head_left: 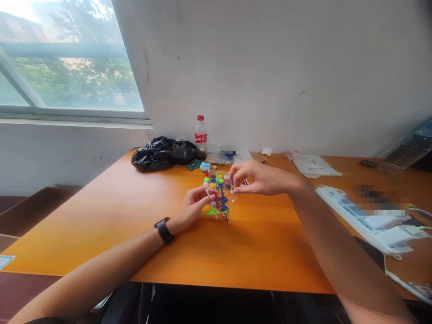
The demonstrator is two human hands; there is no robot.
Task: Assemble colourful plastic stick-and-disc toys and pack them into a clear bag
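A clear plastic bag (219, 198) full of small coloured parts, with round pieces and blue and green sticks, lies on the orange table (111, 225). My left hand (194, 207), a black watch on its wrist, pinches the bag's left side with closed fingers. My right hand (256, 177) comes in from the right and pinches the bag's top right edge with thumb and fingers together. Both hands are just above the tabletop, at its middle.
A crumpled black plastic bag (162, 153) and a cola bottle (200, 137) stand at the back by the wall. Papers (313, 165) lie at the back right. A white power strip (364, 220) lies to the right. A window is at the left.
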